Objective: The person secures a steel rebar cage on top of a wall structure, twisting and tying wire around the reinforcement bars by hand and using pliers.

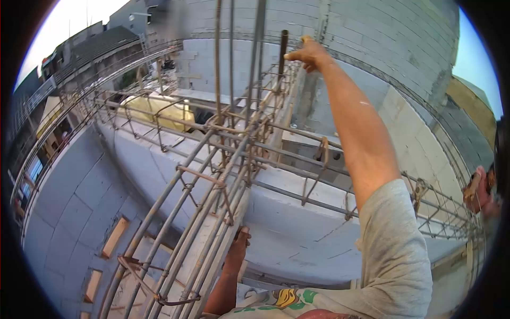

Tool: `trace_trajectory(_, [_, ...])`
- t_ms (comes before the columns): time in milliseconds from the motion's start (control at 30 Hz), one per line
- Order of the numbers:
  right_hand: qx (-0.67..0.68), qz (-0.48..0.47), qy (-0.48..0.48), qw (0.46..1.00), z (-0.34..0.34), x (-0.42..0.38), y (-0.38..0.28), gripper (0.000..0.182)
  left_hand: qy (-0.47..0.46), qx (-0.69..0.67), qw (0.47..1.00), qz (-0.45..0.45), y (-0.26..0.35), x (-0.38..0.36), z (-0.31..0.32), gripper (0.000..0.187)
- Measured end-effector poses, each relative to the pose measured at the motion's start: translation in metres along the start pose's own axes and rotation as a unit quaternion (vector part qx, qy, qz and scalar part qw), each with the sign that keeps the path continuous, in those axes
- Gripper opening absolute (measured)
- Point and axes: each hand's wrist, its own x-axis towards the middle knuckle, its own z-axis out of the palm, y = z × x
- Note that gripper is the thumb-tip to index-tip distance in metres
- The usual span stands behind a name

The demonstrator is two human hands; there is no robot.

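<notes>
My right arm reaches far out over the steel bars, and my right hand (311, 55) is held up with the index finger stretched out to the left and another digit raised. The pointing finger is close to a dark upright pipe (283, 53) in this view. Low in the middle, my left hand (238, 249) has its fingers curled against the grey wall edge (229, 234), beside the rebar cage (186, 223); part of its grip is hidden. Tied stirrups (210, 181) join the long bars, and several vertical bars (218, 69) rise from the crossing.
Pale block walls (297, 212) surround me, topped by more rebar. A yellow sack (159, 110) lies beyond the crossing. Wooden pieces (115, 237) stick to the left wall. Another person (481, 189) is partly visible at the right edge. Roofs (98, 48) stand behind.
</notes>
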Motion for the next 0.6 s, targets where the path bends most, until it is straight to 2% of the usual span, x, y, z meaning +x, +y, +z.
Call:
trace_trajectory(33, [0.050,-0.004,-0.007,0.999,0.009,0.022,0.008,0.101,0.019,-0.009,1.000,0.007,-0.006,-0.001,-0.004,0.019])
trace_trajectory(100, [0.093,-0.023,-0.034,0.995,0.019,0.040,0.002,0.098,0.042,0.067,0.997,0.017,0.002,-0.004,-0.007,0.025])
trace_trajectory(133, [0.111,-0.029,-0.060,0.992,0.019,0.039,-0.004,0.088,0.048,0.073,0.996,0.011,0.006,-0.003,-0.009,0.025])
trace_trajectory(167, [0.156,-0.041,-0.073,0.984,0.024,0.040,-0.007,0.069,0.052,0.068,0.996,0.003,0.005,-0.002,-0.010,0.025])
trace_trajectory(200, [0.181,-0.019,-0.036,0.983,0.033,0.041,-0.010,0.048,0.048,0.064,0.997,-0.005,0.002,-0.001,-0.009,0.025])
trace_trajectory(300, [0.187,0.017,0.003,0.982,0.048,0.084,0.002,0.036,0.050,0.054,0.997,-0.020,-0.005,0.000,-0.010,0.026])
trace_trajectory(333, [0.185,-0.016,0.030,0.982,0.048,0.086,0.003,0.025,0.053,0.052,0.997,-0.023,-0.006,0.000,-0.011,0.026])
trace_trajectory(467, [0.150,-0.033,0.113,0.982,0.045,0.069,-0.011,0.015,0.060,0.052,0.996,-0.031,-0.009,-0.002,-0.013,0.027])
trace_trajectory(567, [0.183,-0.032,0.126,0.974,0.030,0.074,-0.020,0.017,0.060,0.053,0.996,-0.041,-0.013,-0.003,-0.012,0.027])
trace_trajectory(600, [0.203,-0.059,0.107,0.972,0.021,0.075,-0.025,0.018,0.062,0.052,0.996,-0.045,-0.015,-0.004,-0.012,0.027])
